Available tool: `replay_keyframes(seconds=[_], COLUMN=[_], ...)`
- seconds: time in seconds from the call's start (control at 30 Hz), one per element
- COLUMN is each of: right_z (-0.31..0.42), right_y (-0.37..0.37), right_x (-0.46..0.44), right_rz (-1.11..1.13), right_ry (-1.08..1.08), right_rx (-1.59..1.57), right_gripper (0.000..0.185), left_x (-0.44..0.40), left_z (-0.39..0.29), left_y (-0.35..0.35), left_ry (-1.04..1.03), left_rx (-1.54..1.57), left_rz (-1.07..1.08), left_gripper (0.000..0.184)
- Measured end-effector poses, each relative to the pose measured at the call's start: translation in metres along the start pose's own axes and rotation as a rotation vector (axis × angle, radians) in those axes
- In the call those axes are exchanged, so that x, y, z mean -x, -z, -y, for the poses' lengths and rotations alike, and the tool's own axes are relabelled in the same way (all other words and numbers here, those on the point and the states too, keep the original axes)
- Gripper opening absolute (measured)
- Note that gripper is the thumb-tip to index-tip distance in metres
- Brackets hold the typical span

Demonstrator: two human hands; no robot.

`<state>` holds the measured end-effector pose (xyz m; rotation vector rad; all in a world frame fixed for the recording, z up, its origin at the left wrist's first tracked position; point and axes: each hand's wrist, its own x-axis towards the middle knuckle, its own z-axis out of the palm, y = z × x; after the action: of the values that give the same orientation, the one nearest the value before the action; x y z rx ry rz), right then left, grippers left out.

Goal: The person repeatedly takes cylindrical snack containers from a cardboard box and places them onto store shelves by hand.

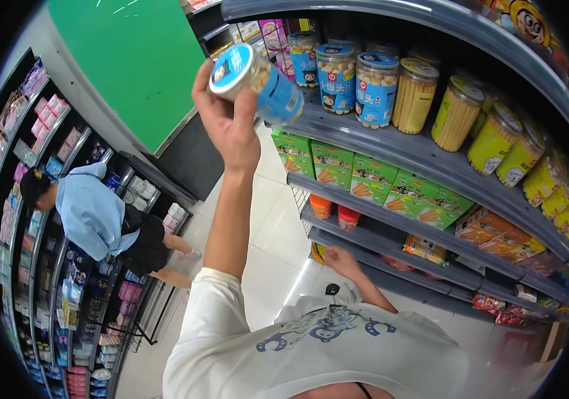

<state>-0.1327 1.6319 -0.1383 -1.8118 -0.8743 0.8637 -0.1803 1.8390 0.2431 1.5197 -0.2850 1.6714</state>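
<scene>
My left hand (233, 126) is raised at the upper left, its fingers and thumb wrapped round a clear plastic jar (276, 93) of small round biscuits. The jar has a blue label and a blue lid, and it is tilted with the lid toward me. It is held beside the top shelf's end, near similar blue-labelled jars (336, 78) that stand upright there. Lower down, my right hand (341, 262) hangs in front of the lower shelves with its fingers curled in. Nothing shows in it, and it appears apart from the shelf goods.
Jars of biscuit sticks (416, 96) stand further along the top shelf (391, 141). Green snack boxes (372, 178) line the shelf below. At left, a person in a light blue top (92, 203) bends toward another shelf rack (40, 259). Pale tiled floor (268, 229) lies between the racks.
</scene>
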Motion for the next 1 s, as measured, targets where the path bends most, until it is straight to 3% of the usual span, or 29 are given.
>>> replay_keyframes(seconds=[0.3,0.47,0.57,0.77,0.9,1.0], right_z=[-0.005,-0.012,-0.009,0.04,0.075,0.091], right_y=[0.007,-0.01,-0.034,-0.06,-0.053,-0.039], right_x=[-0.041,-0.05,-0.058,-0.057,-0.049,-0.046], right_rz=[-0.114,-0.309,-0.431,-0.491,-0.517,-0.527], right_ry=[-0.086,-0.166,-0.192,-0.168,-0.069,-0.059], right_rx=[-0.093,-0.159,-0.256,-0.354,-0.431,-0.42], right_gripper=[0.033,0.036,0.036,0.034,0.034,0.035], left_x=[-0.035,-0.031,-0.029,-0.026,-0.026,-0.028], left_z=[0.075,0.101,0.117,0.134,0.124,0.111], left_y=[-0.02,-0.012,-0.003,0.012,0.015,0.01], left_ry=[0.059,0.315,0.364,0.355,0.35,0.449], left_rx=[0.174,0.009,-0.017,0.055,-0.132,-0.145], left_rz=[0.138,0.376,0.447,0.449,0.507,0.529], left_gripper=[0.059,0.075,0.079,0.082,0.091,0.086])
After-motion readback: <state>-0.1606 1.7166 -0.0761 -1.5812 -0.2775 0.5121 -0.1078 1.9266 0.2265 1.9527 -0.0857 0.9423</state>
